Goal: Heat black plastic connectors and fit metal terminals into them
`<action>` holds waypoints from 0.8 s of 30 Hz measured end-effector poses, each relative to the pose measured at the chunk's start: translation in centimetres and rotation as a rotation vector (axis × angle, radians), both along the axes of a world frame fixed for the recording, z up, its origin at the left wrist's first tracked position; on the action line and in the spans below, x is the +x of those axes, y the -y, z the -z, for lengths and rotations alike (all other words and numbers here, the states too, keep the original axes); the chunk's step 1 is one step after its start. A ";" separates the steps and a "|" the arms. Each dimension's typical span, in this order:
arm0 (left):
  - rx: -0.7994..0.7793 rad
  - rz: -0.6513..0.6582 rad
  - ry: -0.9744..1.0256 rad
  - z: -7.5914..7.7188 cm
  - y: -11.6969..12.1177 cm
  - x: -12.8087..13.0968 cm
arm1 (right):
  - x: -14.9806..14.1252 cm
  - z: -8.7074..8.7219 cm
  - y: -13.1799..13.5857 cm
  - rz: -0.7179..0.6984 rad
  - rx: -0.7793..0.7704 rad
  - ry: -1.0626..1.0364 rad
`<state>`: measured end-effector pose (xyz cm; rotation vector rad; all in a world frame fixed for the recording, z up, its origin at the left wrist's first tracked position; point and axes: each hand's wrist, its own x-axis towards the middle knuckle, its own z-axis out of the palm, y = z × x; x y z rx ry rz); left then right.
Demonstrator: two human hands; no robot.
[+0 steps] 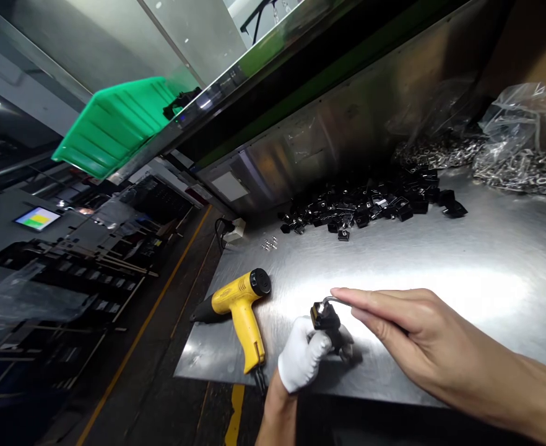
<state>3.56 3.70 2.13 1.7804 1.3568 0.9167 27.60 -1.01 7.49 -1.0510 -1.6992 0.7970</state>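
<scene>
While the left hand (pixel 299 356) grips one block (pixel 325 318), the right (pixel 424 337) holds one rod (pixel 334 299).

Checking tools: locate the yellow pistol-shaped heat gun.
Head view: the heat gun lies on the left end of the silver metal table, left of the white-gloved left hand.

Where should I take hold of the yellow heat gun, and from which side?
Probably best by the handle, coming from the near edge of the metal table: the heat gun lies on its side, handle reaching toward that edge, dark nozzle pointing picture-left. Avoid the cord at the handle's end.
</scene>
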 end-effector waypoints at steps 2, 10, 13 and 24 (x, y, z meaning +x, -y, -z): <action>-0.171 0.211 0.043 -0.4 -0.2 0.5 | 0.1 0.1 0.1 0.002 -0.004 0.005; -0.357 0.518 0.194 -0.7 -0.5 1.7 | -0.1 0.3 0.4 0.045 -0.050 -0.050; -0.328 0.465 0.198 -0.3 0.0 1.7 | -0.4 0.3 0.5 0.071 -0.079 -0.075; -0.307 0.283 0.255 0.2 2.1 2.9 | -1.7 0.6 0.9 0.095 -0.193 -0.212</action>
